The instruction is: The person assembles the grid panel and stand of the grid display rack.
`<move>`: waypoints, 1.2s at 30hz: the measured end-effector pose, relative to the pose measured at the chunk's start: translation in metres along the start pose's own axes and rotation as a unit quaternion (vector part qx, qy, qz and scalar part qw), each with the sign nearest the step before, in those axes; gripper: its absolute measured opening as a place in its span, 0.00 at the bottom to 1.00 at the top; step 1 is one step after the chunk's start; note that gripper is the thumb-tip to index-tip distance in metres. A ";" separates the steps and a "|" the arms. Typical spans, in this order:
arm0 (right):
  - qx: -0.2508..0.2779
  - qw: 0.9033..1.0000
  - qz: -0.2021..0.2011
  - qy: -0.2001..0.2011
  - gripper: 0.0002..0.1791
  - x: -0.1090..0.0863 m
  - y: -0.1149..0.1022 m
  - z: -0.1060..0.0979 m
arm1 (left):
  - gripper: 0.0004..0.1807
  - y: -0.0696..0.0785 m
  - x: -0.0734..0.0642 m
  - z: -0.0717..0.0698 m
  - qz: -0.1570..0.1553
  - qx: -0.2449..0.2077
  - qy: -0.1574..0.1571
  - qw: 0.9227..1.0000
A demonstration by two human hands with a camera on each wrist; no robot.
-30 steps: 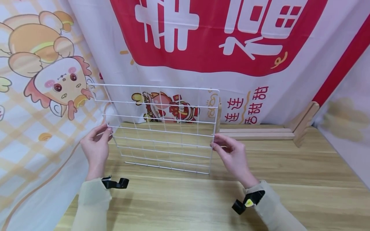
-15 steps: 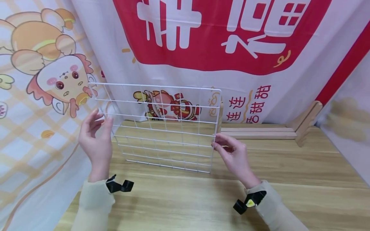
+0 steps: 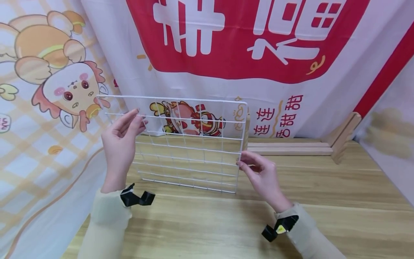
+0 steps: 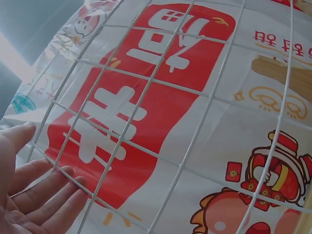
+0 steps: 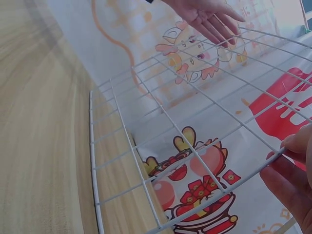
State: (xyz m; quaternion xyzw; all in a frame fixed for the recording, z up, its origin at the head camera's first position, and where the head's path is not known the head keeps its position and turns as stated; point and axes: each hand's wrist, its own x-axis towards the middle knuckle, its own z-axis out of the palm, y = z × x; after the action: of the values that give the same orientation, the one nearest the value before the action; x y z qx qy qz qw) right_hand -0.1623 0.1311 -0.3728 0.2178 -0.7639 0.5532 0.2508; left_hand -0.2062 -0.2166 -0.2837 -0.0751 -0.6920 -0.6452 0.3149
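A white wire grid panel (image 3: pixel 184 147) stands upright on the wood-grain table, leaning slightly back. My right hand (image 3: pixel 262 176) pinches its right edge wire between thumb and fingers, about midway up; the right wrist view shows the same right hand (image 5: pixel 292 183) around the edge wire. My left hand (image 3: pixel 119 151) is at the upper left part of the grid and holds nothing. In the left wrist view the fingers of my left hand (image 4: pixel 46 195) are extended right at the wires. From the right wrist, the left hand (image 5: pixel 207 17) appears palm-open over the far edge.
A wooden stand (image 3: pixel 288 150) with a raised end piece (image 3: pixel 343 138) lies at the back right, partly behind the grid. A printed cloth (image 3: pixel 226 68) hangs along the back, and a checked cartoon cloth (image 3: pixel 42 108) covers the left side.
My left hand has let go of the grid's left edge, opened, and moved up and to the right across the panel. My right hand keeps its pinch on the right edge.
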 end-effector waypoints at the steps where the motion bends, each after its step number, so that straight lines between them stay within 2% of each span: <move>1: -0.001 1.000 0.002 -0.003 0.15 0.000 0.000 0.000 | 0.19 0.000 0.001 0.000 -0.007 -0.011 -0.001 1.000; 5: -0.004 1.000 0.004 -0.004 0.15 -0.002 0.001 0.001 | 0.20 0.000 0.004 0.000 -0.028 -0.035 0.000 0.999; 8: -0.002 1.000 0.003 0.001 0.14 -0.003 0.001 0.001 | 0.20 -0.002 0.006 -0.001 -0.033 -0.045 -0.003 0.998; 17: 0.001 1.000 0.023 0.000 0.11 -0.005 0.002 0.000 | 0.16 -0.010 0.008 0.004 -0.001 -0.038 0.016 0.999; 22: 0.007 0.999 0.034 -0.026 0.13 -0.009 0.031 -0.006 | 0.16 -0.012 0.008 0.005 0.012 -0.039 0.020 0.999; 24: 0.018 0.998 0.046 -0.036 0.14 -0.012 0.044 -0.011 | 0.16 -0.012 0.008 0.005 0.013 -0.039 0.017 0.999; 29: 0.041 0.994 0.091 -0.044 0.13 -0.011 0.060 -0.030 | 0.17 -0.012 0.009 0.005 0.019 -0.026 0.016 0.999; 32: 0.019 0.991 0.128 -0.047 0.14 -0.011 0.067 -0.045 | 0.17 -0.012 0.010 0.004 0.021 -0.019 0.015 0.999; 36: -0.032 0.983 0.169 -0.061 0.19 -0.012 0.080 -0.066 | 0.16 -0.012 0.009 0.002 0.025 -0.016 0.015 0.999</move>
State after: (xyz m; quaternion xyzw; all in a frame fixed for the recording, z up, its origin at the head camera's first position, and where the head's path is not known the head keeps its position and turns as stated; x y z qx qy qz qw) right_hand -0.1924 0.2188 -0.4223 0.1109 -0.8209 0.5486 0.1133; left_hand -0.2202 -0.2189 -0.2888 -0.0877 -0.6746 -0.6494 0.3399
